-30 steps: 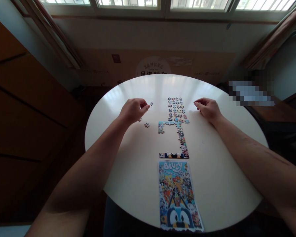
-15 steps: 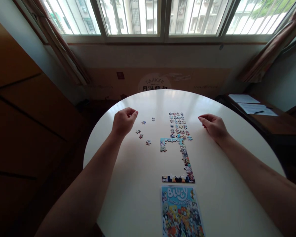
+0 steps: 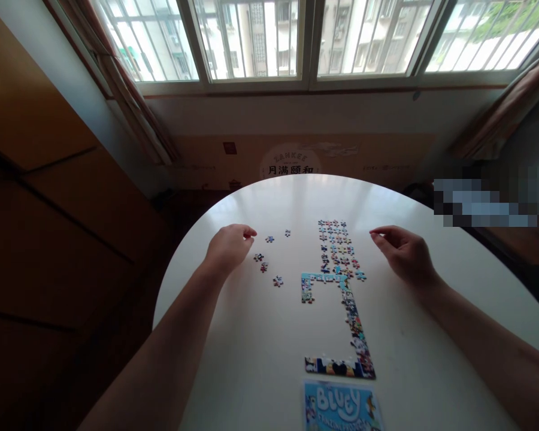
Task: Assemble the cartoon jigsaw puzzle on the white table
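The bottom edge is cutting off the Bluey sheet (image 3: 341, 410). Part of the desk (image 3: 532, 242) is being pixelated out. Loose puzzle pieces (image 3: 277, 281) are bearing prints too small to read.

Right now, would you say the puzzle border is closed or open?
Open: the puzzle border has a left-side gap between its upper-left pieces and bottom row.

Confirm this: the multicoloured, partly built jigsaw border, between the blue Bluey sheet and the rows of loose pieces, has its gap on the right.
Wrong side: in the head view, the multicoloured rectangular jigsaw border has its gap on the left. It lies between the blue printed Bluey sheet and the rows of loose multicoloured pieces.
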`<state>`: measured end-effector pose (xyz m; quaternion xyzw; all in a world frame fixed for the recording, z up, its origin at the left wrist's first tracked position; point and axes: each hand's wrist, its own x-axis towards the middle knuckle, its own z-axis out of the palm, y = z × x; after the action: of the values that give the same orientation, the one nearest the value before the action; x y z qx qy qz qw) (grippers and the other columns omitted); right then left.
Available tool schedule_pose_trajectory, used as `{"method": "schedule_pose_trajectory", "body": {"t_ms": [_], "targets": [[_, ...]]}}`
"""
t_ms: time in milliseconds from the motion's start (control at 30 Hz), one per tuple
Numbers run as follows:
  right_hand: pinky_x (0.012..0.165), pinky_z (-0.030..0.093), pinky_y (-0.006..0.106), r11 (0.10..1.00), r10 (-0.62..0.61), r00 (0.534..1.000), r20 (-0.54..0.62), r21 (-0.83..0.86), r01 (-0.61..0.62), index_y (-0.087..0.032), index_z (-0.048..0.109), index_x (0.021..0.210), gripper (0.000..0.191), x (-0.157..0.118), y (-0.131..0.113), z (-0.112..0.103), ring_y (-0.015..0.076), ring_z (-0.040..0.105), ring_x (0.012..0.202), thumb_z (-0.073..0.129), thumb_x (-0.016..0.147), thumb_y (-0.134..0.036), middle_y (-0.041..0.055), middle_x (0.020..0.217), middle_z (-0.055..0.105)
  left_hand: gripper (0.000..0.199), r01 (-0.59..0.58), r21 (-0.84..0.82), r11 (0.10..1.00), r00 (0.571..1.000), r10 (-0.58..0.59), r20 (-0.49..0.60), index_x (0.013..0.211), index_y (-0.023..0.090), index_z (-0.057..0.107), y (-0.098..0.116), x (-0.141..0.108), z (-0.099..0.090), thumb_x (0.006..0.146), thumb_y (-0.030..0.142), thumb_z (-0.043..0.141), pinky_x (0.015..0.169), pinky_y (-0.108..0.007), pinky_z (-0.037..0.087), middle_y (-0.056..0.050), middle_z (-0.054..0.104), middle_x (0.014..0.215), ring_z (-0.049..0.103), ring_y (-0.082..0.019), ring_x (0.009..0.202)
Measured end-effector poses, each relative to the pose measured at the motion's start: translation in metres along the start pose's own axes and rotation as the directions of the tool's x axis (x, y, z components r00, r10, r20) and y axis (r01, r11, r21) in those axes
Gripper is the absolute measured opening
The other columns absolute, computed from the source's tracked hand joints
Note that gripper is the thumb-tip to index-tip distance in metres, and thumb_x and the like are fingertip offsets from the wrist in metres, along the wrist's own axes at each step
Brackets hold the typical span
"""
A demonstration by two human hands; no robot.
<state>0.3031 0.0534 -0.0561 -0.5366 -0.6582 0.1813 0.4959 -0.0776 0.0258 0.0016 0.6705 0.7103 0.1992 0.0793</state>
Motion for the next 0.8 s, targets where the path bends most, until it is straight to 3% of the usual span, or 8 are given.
{"method": "schedule_pose_trajectory", "body": {"t_ms": [300, 533, 800], "targets": [[0.049, 0.036, 0.027, 1.0, 0.0, 0.999, -0.034, 0.012, 0.0, -0.018, 0.076, 0.089, 0.028, 0.002, 0.004, -0.001, 0.0138, 0.048, 0.053, 0.069, 0.084, -0.045, 0.0008, 0.06, 0.059, 0.016, -0.028, 0.163, 0.986, 0.968, -0.014, 0.249, 0.081, 0.026, 0.079, 0.013, -0.011, -0.006, 0.071, 0.03, 0.068, 0.061, -0.029, 0.044, -0.007, 0.079, 0.092, 0.069, -0.025, 0.081], [0.05, 0.036, 0.028, 0.999, -0.018, 0.999, -0.029, 0.028, 0.019, -0.016, 0.076, 0.09, 0.028, 0.002, 0.001, -0.001, 0.0137, 0.048, 0.053, 0.069, 0.084, -0.043, 0.001, 0.06, 0.059, 0.017, -0.067, 0.294, 0.954, 0.974, -0.001, 0.225, 0.081, 0.025, 0.078, 0.021, -0.012, 0.0, 0.069, 0.026, 0.066, 0.058, -0.03, 0.04, -0.009, 0.078, 0.092, 0.068, -0.028, 0.083], [0.05, 0.037, 0.027, 0.998, -0.063, 0.998, 0.011, 0.008, 0.063, -0.017, 0.076, 0.09, 0.027, 0.002, -0.002, -0.005, 0.0138, 0.049, 0.053, 0.069, 0.085, -0.043, 0.0004, 0.059, 0.058, 0.007, -0.03, 0.144, 0.989, 0.964, -0.009, 0.267, 0.068, 0.024, 0.073, 0.013, -0.012, -0.012, 0.063, 0.024, 0.068, 0.053, -0.028, 0.041, -0.006, 0.076, 0.079, 0.067, -0.024, 0.072]]}}
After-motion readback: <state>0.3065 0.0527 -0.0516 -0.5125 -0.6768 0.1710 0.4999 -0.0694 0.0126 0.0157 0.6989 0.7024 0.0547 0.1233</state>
